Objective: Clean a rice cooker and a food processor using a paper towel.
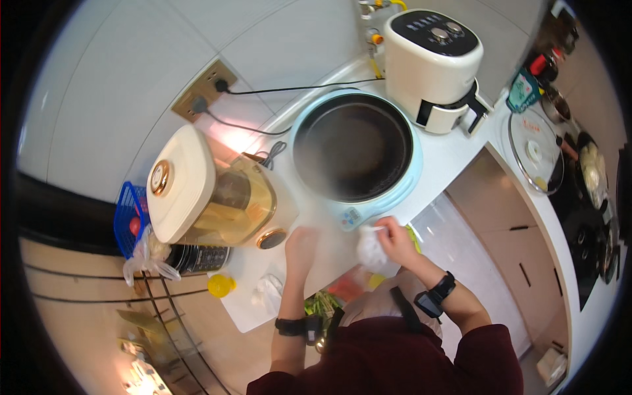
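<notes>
My right hand (397, 239) grips a crumpled white thing (370, 247), perhaps a thin plastic bag or tissue, just in front of the countertop edge. My left hand (302, 242) is over the white counter (291, 269), near the base of a cream appliance with a clear tank (242, 207). A hazy smear blurs that hand, so its fingers cannot be made out. Beyond both hands stands a light-blue electric pan (353, 148) with a dark, bare cooking surface and a small control panel on its front. Another crumpled white plastic piece (269, 291) lies left of my left forearm.
A cream air fryer (432, 69) stands behind the pan at the right. Power cords run to a wall socket (203, 91). At the left are a blue basket (129, 222) and a yellow round object (220, 285). A glass lid (535, 153) lies beside the black cooktop (572, 217).
</notes>
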Demonstrator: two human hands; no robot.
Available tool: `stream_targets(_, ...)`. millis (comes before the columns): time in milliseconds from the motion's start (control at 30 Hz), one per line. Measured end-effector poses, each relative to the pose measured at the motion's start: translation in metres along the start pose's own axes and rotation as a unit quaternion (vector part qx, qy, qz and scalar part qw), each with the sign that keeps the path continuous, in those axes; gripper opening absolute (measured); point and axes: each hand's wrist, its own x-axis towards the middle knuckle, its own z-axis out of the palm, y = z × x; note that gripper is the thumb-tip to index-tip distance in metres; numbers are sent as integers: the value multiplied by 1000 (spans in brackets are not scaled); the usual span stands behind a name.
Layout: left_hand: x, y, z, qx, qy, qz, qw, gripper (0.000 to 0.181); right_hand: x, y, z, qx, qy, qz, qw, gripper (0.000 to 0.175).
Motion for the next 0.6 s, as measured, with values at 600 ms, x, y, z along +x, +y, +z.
stream_targets(600, -22, 72, 6, -120, -47, -14, 992, 21, 63, -74, -11, 161, -104, -103, 976, 8)
